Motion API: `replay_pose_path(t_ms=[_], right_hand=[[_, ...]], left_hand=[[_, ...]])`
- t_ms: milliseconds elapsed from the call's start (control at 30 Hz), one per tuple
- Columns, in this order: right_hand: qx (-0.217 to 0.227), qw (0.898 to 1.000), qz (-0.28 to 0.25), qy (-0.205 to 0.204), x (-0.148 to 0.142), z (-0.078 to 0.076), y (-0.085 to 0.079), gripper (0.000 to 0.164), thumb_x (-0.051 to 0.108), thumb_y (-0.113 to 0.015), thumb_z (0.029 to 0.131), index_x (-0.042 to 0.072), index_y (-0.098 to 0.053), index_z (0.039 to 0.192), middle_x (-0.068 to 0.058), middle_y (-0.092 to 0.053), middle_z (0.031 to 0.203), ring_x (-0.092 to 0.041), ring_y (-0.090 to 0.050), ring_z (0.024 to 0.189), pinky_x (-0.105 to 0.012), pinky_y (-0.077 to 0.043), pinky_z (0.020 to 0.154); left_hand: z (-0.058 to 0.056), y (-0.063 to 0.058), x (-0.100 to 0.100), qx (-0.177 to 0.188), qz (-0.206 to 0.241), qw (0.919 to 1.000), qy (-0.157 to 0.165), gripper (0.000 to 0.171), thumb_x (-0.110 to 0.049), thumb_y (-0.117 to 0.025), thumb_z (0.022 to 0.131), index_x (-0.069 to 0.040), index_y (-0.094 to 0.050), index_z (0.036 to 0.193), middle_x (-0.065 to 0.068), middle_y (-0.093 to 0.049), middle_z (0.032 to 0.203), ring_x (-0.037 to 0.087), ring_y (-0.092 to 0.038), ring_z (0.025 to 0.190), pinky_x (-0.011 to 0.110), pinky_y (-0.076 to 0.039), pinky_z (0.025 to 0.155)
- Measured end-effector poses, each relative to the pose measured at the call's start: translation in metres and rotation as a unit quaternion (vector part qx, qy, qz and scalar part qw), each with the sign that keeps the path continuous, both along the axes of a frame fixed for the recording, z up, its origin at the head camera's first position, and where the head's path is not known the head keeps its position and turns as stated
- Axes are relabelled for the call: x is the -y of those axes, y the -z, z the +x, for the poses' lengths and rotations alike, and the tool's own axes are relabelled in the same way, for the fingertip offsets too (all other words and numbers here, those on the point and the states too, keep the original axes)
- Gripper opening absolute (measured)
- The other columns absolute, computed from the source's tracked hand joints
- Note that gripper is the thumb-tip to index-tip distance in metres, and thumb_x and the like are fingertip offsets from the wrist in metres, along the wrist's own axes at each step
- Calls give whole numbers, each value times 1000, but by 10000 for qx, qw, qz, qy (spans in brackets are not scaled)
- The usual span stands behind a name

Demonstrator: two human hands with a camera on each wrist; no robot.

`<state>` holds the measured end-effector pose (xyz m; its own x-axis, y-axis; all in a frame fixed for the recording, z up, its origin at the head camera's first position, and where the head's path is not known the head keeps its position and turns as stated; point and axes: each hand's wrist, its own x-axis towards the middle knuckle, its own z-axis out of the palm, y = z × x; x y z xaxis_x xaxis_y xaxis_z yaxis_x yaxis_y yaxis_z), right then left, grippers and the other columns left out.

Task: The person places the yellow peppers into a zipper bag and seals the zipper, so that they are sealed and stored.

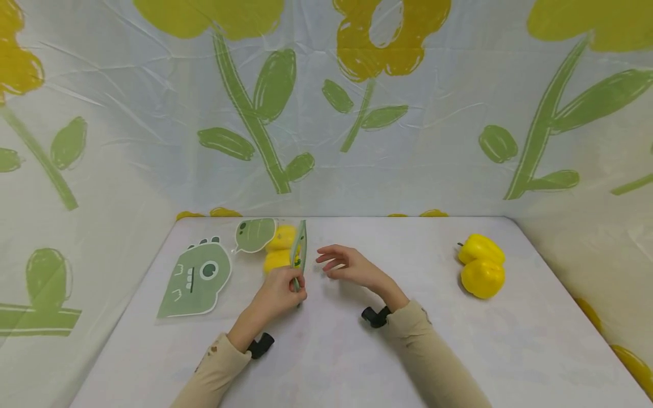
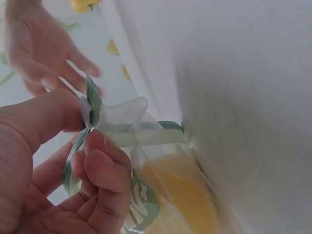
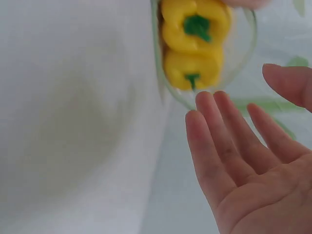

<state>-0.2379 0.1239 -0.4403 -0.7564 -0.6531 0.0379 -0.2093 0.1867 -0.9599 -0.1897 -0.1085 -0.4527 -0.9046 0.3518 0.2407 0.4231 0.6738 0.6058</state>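
Observation:
My left hand (image 1: 279, 292) pinches the green-edged mouth of a clear zip bag (image 1: 196, 277) printed with green cartoon monsters. The bag lies on its side, its mouth facing right and held apart. Inside it are two yellow bell peppers (image 1: 278, 261), their green stems toward the opening in the right wrist view (image 3: 192, 78). In the left wrist view, thumb and fingers clasp the bag's zip strip (image 2: 91, 105). Just right of the mouth, my right hand (image 1: 357, 267) hovers with fingers extended and holds nothing. Two more yellow bell peppers (image 1: 482, 278) sit together at the table's right side.
A white-covered table (image 1: 326, 362) carries everything. Behind it and along both sides hangs a pale cloth (image 1: 433, 164) with yellow flowers and green stems. Black wrist mounts (image 1: 376, 317) stick out below each sleeve cuff.

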Motion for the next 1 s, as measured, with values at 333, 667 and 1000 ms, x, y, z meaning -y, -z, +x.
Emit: replay_pose_path(t_ms=[333, 667, 1000], right_hand=[[-2038, 9650, 493, 1574, -122, 16, -52, 42, 1, -63, 94, 0, -54, 135, -21, -60, 128, -34, -61, 110, -33, -51, 94], [-1769, 9000, 678, 3926, -261, 63, -45, 32, 3, -63, 95, 1, -60, 126, 15, -62, 113, 3, -57, 102, -5, -42, 83], [-377, 9115, 902, 3994, -310, 88, 11, 39, 19, -62, 98, 10, -56, 135, 26, -53, 116, 12, -53, 99, -5, -42, 77]], left_hand=[[2, -1, 1, 172, 23, 9998, -10, 17, -3, -74, 73, -15, -62, 72, -7, -48, 64, 7, -44, 55, 22, -39, 51], [2, -1, 1, 214, 52, 9998, 29, 18, -3, -74, 73, -15, -61, 72, -6, -48, 65, 7, -44, 56, 21, -38, 51], [2, -1, 2, 184, 84, 9998, 48, 17, -2, -73, 73, -15, -61, 72, -7, -48, 65, 6, -43, 55, 21, -38, 51]])
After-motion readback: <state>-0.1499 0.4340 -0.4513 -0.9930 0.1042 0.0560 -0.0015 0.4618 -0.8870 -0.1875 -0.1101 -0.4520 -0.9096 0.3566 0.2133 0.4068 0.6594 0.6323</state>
